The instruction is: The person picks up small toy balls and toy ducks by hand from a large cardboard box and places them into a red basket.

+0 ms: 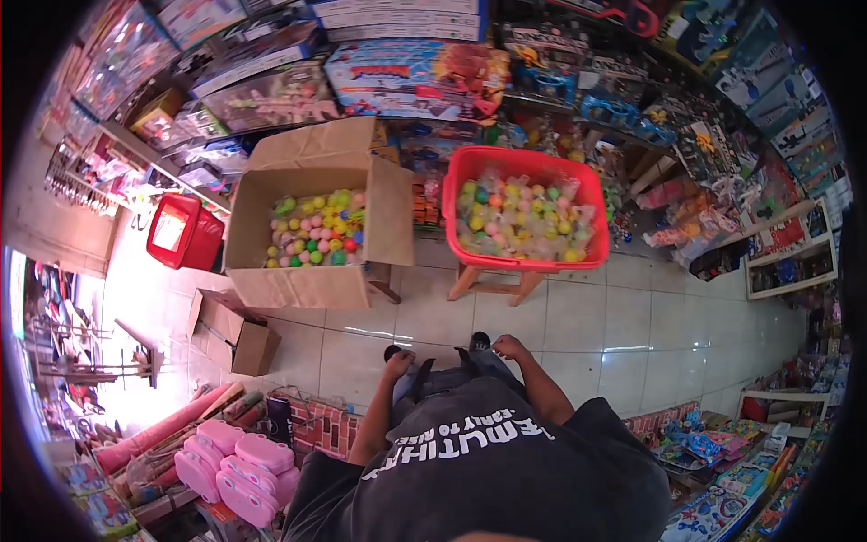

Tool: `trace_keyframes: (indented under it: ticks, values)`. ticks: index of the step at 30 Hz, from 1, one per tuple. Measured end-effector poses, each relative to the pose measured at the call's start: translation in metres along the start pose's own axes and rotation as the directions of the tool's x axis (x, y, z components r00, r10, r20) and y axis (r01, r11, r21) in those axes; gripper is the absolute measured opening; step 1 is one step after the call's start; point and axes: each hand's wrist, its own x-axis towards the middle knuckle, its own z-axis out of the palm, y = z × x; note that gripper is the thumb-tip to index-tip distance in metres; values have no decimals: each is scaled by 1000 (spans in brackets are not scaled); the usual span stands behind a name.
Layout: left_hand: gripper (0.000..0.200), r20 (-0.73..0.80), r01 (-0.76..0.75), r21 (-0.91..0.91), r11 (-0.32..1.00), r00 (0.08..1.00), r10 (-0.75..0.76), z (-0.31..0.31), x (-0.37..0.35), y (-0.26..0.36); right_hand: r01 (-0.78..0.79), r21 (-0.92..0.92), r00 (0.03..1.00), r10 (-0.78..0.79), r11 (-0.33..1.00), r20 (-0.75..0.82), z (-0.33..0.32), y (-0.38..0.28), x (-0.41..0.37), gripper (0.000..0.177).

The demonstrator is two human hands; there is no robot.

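My left hand (398, 363) is held in front of my body with its fingers curled in, and no object shows in it. To its right, my right hand (511, 348) is closed too, its fingertips drawn together with nothing visible between them. Ahead on the left stands an open cardboard box (314, 176) with many small coloured balls (316, 230) inside. A red plastic tub (526, 265) sits on a wooden stool (497, 285) ahead on the right. It holds coloured balls in clear wrapping (519, 217). Both hands are apart from the two containers.
Boxed toys (415, 79) fill the shelves ahead. A red bin (183, 232) and a smaller carton (237, 334) stand on the left of the tiled floor (578, 316). Pink cases (244, 474) are stacked behind me at left, and packaged toys (722, 479) lie at right.
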Motion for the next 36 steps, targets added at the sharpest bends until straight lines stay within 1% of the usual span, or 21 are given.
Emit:
trace_keyframes:
  ticks: [1, 4, 6, 9, 10, 11, 12, 14, 16, 17, 19, 21, 22, 24, 26, 28, 29, 32, 34, 35, 36]
  values:
    - [31, -22, 78, -63, 995, 997, -79, -14, -19, 24, 26, -29, 999, -27, 999, -26, 10, -19, -5, 25]
    - [30, -43, 65, -51, 997, 997, -67, -55, -39, 24, 134, -30, 991, -135, 990, -9, 52, -56, 11, 25]
    - [29, -73, 85, -91, 992, 993, -92, -84, -50, 16, 92, -53, 995, -89, 994, 54, 78, -90, 12, 26]
    - [28, -175, 41, -44, 998, 983, -48, -123, -59, -2, 173, -130, 976, -152, 976, 157, 113, -141, 3, 28]
    - [28, -184, 50, -55, 997, 981, -59, -134, -63, -5, 252, -132, 956, -226, 959, 185, 123, -157, 2, 28]
    - [28, -231, -26, -78, 997, 973, 7, -143, -66, -8, 327, -130, 931, -296, 936, 213, 131, -170, -1, 28]
    - [29, -280, -103, -95, 990, 957, 72, -153, -70, -7, 325, -138, 930, -290, 936, 224, 137, -184, -6, 28]
    - [27, -292, -97, -112, 989, 954, 60, -173, -85, 18, 448, -67, 865, -414, 891, 283, 147, -216, -18, 29]
    - [25, -328, -192, -200, 961, 937, 118, -191, -99, 55, 453, -109, 862, -403, 885, 308, 150, -254, -38, 26]
    - [25, -327, -187, -210, 960, 938, 112, -200, -103, 71, 487, -69, 833, -439, 871, 336, 151, -271, -50, 25]
    - [24, -366, -293, -212, 932, 908, 202, -217, -103, 101, 513, -41, 806, -465, 858, 367, 149, -306, -69, 25]
    - [24, -389, -341, -257, 904, 893, 226, -233, -99, 125, 530, 186, 721, -555, 827, 414, 145, -342, -84, 23]
    - [24, -411, -392, -287, 874, 875, 257, -244, -96, 138, 527, 181, 721, -550, 830, 422, 141, -361, -93, 23]
    - [24, -415, -402, -304, 864, 872, 260, -267, -97, 177, 564, 299, 688, -639, 769, 344, 132, -401, -108, 18]
    - [23, -414, -409, -312, 857, 871, 265, -293, -94, 206, 589, 261, 698, -644, 765, 313, 122, -432, -98, 16]
    - [22, -441, -452, -300, 840, 846, 298, -319, -80, 227, 677, 260, 669, -723, 689, 172, 114, -458, -80, 16]
    - [22, -462, -506, -240, 829, 810, 361, -332, -69, 236, 672, 268, 673, -721, 690, 168, 110, -468, -65, 16]
    - [21, -437, -512, -162, 843, 804, 404, -365, -37, 265, 692, 249, 684, -726, 678, 76, 102, -487, -1, 18]
    - [22, -413, -481, -157, 862, 825, 385, -375, 5, 255, 751, 20, 657, -743, 660, -128, 97, -496, 31, 22]
    - [22, -377, -464, -94, 881, 835, 400, -378, 21, 254, 722, -148, 651, -736, 676, -187, 92, -502, 35, 31]
    - [23, -342, -450, -25, 893, 843, 416, -381, 37, 256, 717, -146, 655, -731, 681, -191, 89, -508, 45, 31]
